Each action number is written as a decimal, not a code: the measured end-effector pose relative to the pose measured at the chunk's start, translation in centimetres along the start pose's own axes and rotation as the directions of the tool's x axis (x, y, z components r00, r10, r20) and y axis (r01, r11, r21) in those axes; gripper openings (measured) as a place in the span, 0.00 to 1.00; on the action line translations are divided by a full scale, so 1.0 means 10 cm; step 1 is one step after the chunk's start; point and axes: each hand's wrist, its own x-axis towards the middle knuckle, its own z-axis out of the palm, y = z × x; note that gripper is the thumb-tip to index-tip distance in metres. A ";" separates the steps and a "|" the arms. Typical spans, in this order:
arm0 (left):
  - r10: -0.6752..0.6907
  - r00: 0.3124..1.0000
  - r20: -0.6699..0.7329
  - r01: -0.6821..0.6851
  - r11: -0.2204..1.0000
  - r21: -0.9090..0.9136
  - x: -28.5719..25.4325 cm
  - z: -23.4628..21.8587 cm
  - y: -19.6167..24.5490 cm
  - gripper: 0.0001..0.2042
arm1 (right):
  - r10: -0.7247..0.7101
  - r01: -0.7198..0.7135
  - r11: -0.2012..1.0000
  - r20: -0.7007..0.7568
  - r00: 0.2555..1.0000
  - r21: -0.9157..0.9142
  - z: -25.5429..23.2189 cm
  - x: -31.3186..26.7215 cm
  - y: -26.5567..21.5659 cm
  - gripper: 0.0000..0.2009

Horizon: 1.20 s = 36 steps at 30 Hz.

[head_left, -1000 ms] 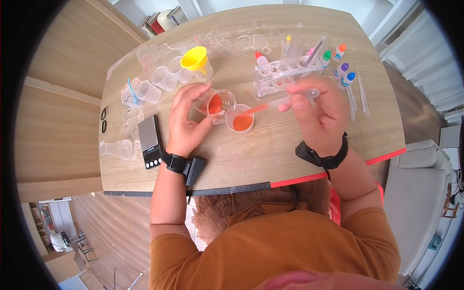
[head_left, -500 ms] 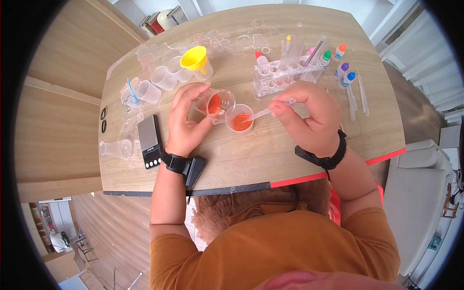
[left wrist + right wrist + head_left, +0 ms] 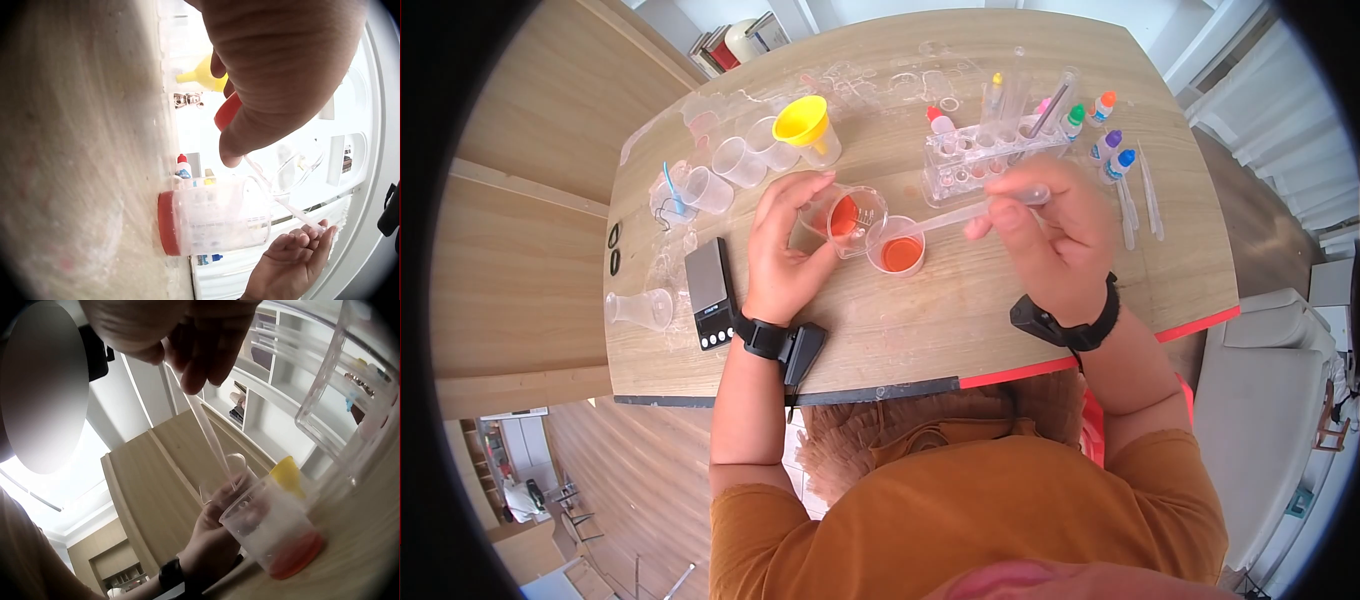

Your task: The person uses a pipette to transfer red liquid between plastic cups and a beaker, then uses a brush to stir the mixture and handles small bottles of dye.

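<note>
The left hand (image 3: 785,245) grips a tilted beaker (image 3: 868,235). The right hand (image 3: 1057,235) pinches a dropper (image 3: 956,217) above a cup (image 3: 265,530) on the desk (image 3: 960,325).

Digital scale (image 3: 707,275) near a clear flask (image 3: 642,309), yellow funnel (image 3: 801,120) in a cup (image 3: 833,147).

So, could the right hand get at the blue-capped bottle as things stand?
Probably not straight off: the right hand is pinching a pipette and would likely need to put it down first. Otherwise the way looks free: the blue-capped bottle stands nearby, with no object showing between them.
</note>
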 end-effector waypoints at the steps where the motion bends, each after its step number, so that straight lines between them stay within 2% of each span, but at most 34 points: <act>1: 0.000 1.000 -0.001 0.000 1.000 -0.007 0.00 0.00 0.00 0.30 | 0.000 0.000 1.000 0.000 1.000 0.000 0.00 0.01 0.01 0.06; 3: 0.001 1.000 -0.001 -0.001 1.000 -0.007 0.00 -0.01 0.01 0.30 | -0.101 0.127 0.978 0.159 0.982 -0.165 -0.02 0.06 0.02 0.06; 4: 0.003 1.000 -0.001 -0.003 1.000 -0.007 0.00 -0.01 0.02 0.30 | -0.100 0.127 0.978 0.158 0.982 -0.165 -0.03 0.08 0.00 0.06; 6: 0.011 1.000 0.001 -0.011 1.000 -0.006 0.01 -0.01 0.02 0.31 | -0.163 0.228 0.949 0.279 0.946 -0.217 -0.06 0.09 -0.02 0.08; 10: -0.004 1.000 0.010 0.004 1.000 -0.014 0.00 -0.02 0.01 0.32 | -0.118 0.137 0.986 0.182 0.976 -0.096 -0.09 -0.01 0.03 0.09; 12: 0.006 1.000 0.008 -0.006 1.000 -0.014 0.00 -0.02 0.01 0.32 | 0.027 -0.034 0.995 0.071 0.997 0.091 -0.08 -0.05 0.01 0.10; 13: 0.016 1.000 0.006 -0.016 1.000 -0.013 0.00 -0.01 0.01 0.32 | 0.028 -0.034 0.995 0.071 0.997 0.090 -0.07 -0.03 0.01 0.10; 15: 0.011 1.000 0.011 -0.011 1.000 -0.012 0.00 -0.02 0.01 0.32 | 0.015 -0.012 0.999 0.085 0.996 -0.036 -0.04 0.01 0.03 0.10; 16: 0.007 1.000 0.015 -0.006 1.000 -0.011 0.00 -0.02 0.01 0.32 | 0.015 -0.012 0.999 0.084 0.996 -0.036 -0.03 0.04 0.02 0.10; 18: 0.008 1.000 0.017 -0.008 1.000 -0.018 0.00 -0.02 0.01 0.33 | -0.118 0.205 0.920 0.263 0.958 -0.335 -0.01 0.09 -0.02 0.10; 21: 0.013 1.000 0.016 -0.013 1.000 -0.021 0.00 -0.01 0.00 0.32 | -0.105 0.221 0.919 0.340 0.935 -0.326 0.03 0.05 0.05 0.10; 27: 0.022 1.000 0.010 -0.022 0.999 -0.027 -0.01 -0.01 0.00 0.31 | -0.054 0.180 0.920 0.344 0.938 -0.348 0.05 0.00 0.08 0.08; 36: 0.020 1.000 0.009 -0.020 0.999 -0.026 -0.01 0.01 0.00 0.31 | -0.070 0.192 0.918 0.336 0.939 -0.347 0.06 -0.03 0.11 0.07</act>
